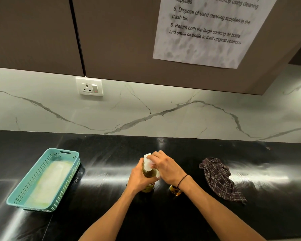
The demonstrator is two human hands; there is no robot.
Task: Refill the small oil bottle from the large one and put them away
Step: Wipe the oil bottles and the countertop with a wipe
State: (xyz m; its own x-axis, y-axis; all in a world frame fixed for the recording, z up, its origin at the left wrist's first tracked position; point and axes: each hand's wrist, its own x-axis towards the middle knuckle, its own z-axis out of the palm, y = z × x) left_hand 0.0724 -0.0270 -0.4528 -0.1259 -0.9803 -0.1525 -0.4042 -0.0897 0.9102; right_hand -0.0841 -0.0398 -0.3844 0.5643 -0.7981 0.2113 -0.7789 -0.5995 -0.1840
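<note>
1. Left hand (140, 178) is wrapped round the large bottle (148, 188), gripping its body so it stays upright and doesn't skid on the shiny black counter (111, 223).
2. Right hand (165, 166) is closed on a white tissue (147, 161), pressing it vs the bottle's upper part. Looks to me like wiping oil off the neck/shoulder; cap is hidden under the tissue + fingers, so I can't say if it's on.
3. Small bottle (175, 190) stands just beside the big one, on its right, half hidden under my right wrist. Amber oil shows in it; level I can't read, top hidden.
4. Teal basket (16, 200) sits well apart to the left, pale liner inside, nothing else in it. Prob the put-away spot for both bottles, but that's my guess.
5. Checked cloth (221, 180) lies crumpled to the right, near but untouched. Handy for the counter wipe, I reckon.
6. My read: pouring seems done, we're in clean-up, put-away not yet started.
7. Risk: oily glass is slippery, so a firm grip matters.
</note>
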